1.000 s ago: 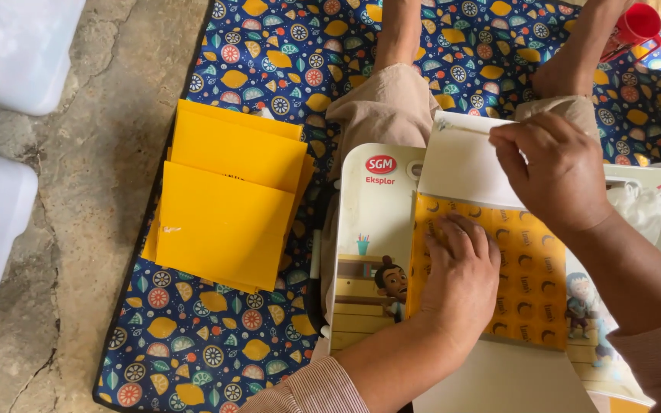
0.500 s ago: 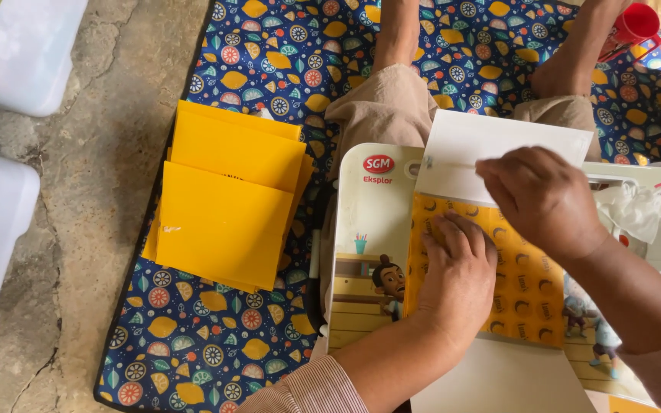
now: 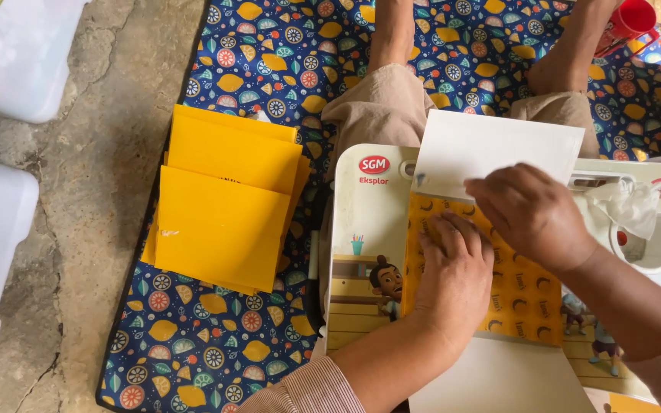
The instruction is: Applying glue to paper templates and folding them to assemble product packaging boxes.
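Left hand (image 3: 453, 271) pressed flat, fingers spread, on yellow sticker sheet (image 3: 518, 287), right hand (image 3: 533, 214) curled on white backing sheet (image 3: 499, 149), grip unclear, roughly three yellow sheets (image 3: 223, 206) stacked left of centre

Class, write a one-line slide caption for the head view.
Left hand presses yellow sticker sheet while right hand peels white backing paper.

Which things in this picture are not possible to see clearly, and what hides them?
Head view:
- Yellow sticker sheet: its middle is covered by the left hand and right hand.
- What the right hand's fingertips pinch: hidden beneath the hand.
- Red cup: cut off by the top edge.
- Lower sheets of the yellow stack: covered by the upper ones.
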